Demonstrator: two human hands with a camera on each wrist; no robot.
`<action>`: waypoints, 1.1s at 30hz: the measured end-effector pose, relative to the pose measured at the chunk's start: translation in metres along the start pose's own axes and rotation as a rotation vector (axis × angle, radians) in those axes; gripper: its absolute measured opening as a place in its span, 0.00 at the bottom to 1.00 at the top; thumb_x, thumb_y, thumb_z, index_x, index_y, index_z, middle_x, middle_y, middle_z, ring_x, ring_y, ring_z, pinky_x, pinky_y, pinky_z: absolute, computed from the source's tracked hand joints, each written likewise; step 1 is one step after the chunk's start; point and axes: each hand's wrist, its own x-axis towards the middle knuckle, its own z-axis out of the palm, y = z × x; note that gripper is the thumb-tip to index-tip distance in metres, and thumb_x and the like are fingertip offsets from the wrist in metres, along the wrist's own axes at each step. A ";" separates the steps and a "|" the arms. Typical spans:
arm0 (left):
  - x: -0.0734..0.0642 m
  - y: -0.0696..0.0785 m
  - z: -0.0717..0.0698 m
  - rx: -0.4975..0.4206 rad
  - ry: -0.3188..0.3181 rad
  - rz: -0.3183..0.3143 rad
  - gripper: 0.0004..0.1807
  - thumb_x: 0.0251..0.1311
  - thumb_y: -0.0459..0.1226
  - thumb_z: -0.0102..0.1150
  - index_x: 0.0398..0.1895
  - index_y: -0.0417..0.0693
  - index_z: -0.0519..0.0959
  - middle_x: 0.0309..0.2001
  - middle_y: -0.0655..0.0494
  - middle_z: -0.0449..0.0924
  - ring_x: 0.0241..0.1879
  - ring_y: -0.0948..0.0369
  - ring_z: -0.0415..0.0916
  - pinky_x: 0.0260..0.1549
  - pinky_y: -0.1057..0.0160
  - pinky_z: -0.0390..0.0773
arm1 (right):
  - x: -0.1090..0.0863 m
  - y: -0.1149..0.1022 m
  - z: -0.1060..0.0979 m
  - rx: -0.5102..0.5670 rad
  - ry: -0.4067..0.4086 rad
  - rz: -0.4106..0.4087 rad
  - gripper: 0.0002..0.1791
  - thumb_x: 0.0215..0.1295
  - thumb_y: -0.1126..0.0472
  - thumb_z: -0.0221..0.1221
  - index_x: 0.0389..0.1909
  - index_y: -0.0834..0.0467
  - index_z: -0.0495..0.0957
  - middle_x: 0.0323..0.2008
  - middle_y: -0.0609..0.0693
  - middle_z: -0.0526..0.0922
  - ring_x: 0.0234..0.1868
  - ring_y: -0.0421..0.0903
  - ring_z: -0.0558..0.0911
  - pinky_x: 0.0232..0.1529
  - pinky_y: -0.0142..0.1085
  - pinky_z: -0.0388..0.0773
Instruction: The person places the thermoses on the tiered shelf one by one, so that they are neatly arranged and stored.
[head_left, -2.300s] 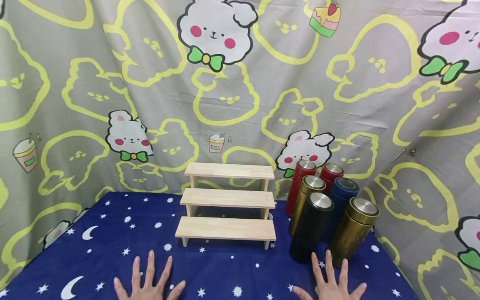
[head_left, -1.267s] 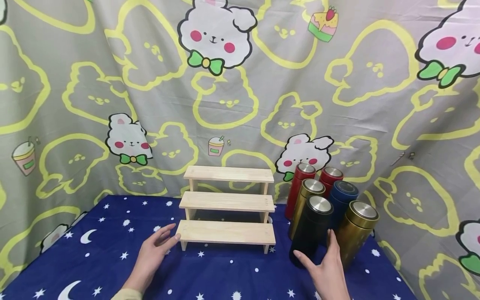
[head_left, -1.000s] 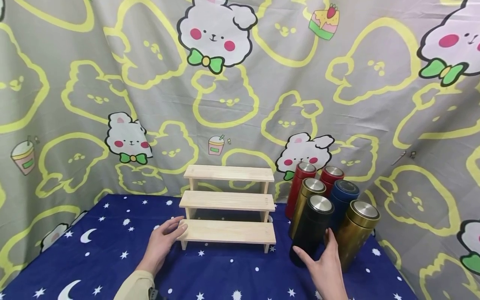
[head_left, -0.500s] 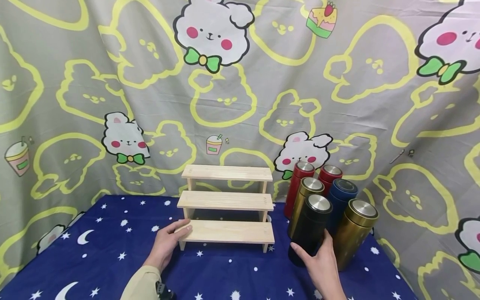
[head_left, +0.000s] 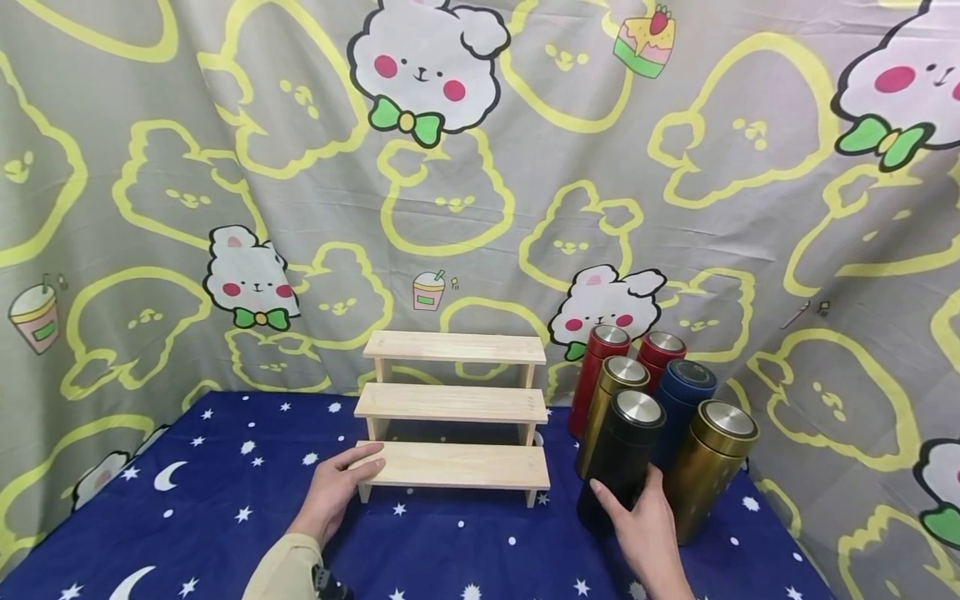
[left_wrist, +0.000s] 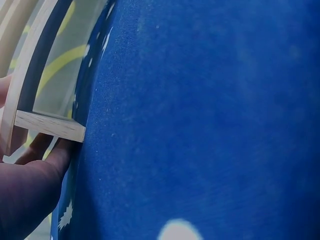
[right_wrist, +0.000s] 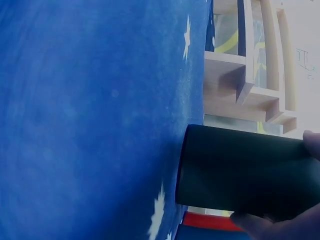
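Note:
In the head view a three-step wooden display stand [head_left: 457,465] stands mid-table. My left hand [head_left: 328,492] grips the left end of its lowest step, thumb on top. The left wrist view has that hand's fingers [left_wrist: 59,154] beside the stand's leg [left_wrist: 50,125]. To the right, my right hand [head_left: 647,523] holds a black thermos [head_left: 618,467] with a steel lid by its lower body, thumb on the near left side. Seen from the right wrist, the thermos [right_wrist: 240,167] lies between thumb and fingers, its base at or near the cloth; any gap is unclear.
Behind the black thermos stand two red thermoses [head_left: 596,387] [head_left: 660,354], a slim gold one [head_left: 609,408] and a blue one [head_left: 678,408]. A wider gold thermos [head_left: 708,479] is close to my right hand. Blue star-patterned cloth [head_left: 247,492] covers the table; a printed curtain [head_left: 450,208] hangs behind.
Both hands were spread flat on the cloth at first. The left then rose to the stand's lowest step and took hold; the right closed round the black thermos. Stand and bottles look unmoved.

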 end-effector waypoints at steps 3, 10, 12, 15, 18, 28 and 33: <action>-0.001 -0.001 0.000 -0.012 -0.002 -0.005 0.26 0.54 0.38 0.71 0.57 0.38 0.80 0.66 0.34 0.66 0.67 0.41 0.59 0.64 0.46 0.62 | 0.000 0.000 -0.001 -0.020 -0.001 -0.006 0.46 0.59 0.48 0.70 0.65 0.70 0.57 0.53 0.74 0.73 0.53 0.68 0.75 0.51 0.61 0.70; -0.002 -0.003 0.000 -0.030 -0.007 0.009 0.26 0.54 0.37 0.71 0.56 0.38 0.81 0.66 0.36 0.67 0.67 0.43 0.60 0.64 0.48 0.63 | 0.000 -0.003 -0.003 -0.010 -0.032 0.003 0.47 0.56 0.46 0.71 0.65 0.69 0.58 0.55 0.73 0.73 0.54 0.66 0.75 0.53 0.59 0.72; -0.001 -0.002 0.000 -0.025 -0.009 0.016 0.26 0.54 0.38 0.72 0.56 0.39 0.81 0.66 0.35 0.67 0.67 0.42 0.60 0.64 0.47 0.63 | 0.001 -0.006 -0.004 0.000 -0.036 -0.005 0.47 0.56 0.46 0.71 0.66 0.68 0.58 0.56 0.72 0.73 0.55 0.65 0.75 0.54 0.59 0.72; 0.000 -0.002 0.000 -0.031 -0.005 0.010 0.26 0.53 0.37 0.72 0.56 0.38 0.81 0.66 0.35 0.67 0.67 0.43 0.60 0.64 0.47 0.63 | 0.002 -0.012 -0.006 0.015 -0.045 -0.015 0.47 0.55 0.46 0.72 0.66 0.67 0.59 0.57 0.71 0.73 0.56 0.64 0.75 0.56 0.57 0.73; 0.000 -0.003 0.000 -0.040 -0.002 0.001 0.26 0.53 0.37 0.71 0.56 0.37 0.80 0.66 0.35 0.67 0.66 0.43 0.61 0.63 0.48 0.64 | 0.003 -0.021 -0.010 0.033 -0.064 -0.015 0.48 0.55 0.45 0.72 0.66 0.67 0.58 0.60 0.71 0.71 0.58 0.64 0.74 0.58 0.57 0.71; -0.002 -0.003 0.000 -0.030 0.006 -0.002 0.26 0.55 0.39 0.71 0.57 0.39 0.80 0.67 0.35 0.65 0.66 0.44 0.62 0.61 0.48 0.66 | 0.006 -0.045 -0.016 0.103 -0.111 -0.018 0.52 0.53 0.39 0.71 0.68 0.64 0.57 0.62 0.68 0.69 0.61 0.64 0.72 0.58 0.56 0.70; -0.002 -0.001 0.001 -0.020 0.000 -0.004 0.26 0.55 0.39 0.70 0.57 0.39 0.80 0.67 0.35 0.64 0.66 0.43 0.60 0.62 0.46 0.65 | 0.007 -0.053 -0.015 0.113 -0.096 -0.057 0.50 0.51 0.40 0.72 0.67 0.62 0.60 0.60 0.66 0.72 0.60 0.64 0.74 0.57 0.55 0.72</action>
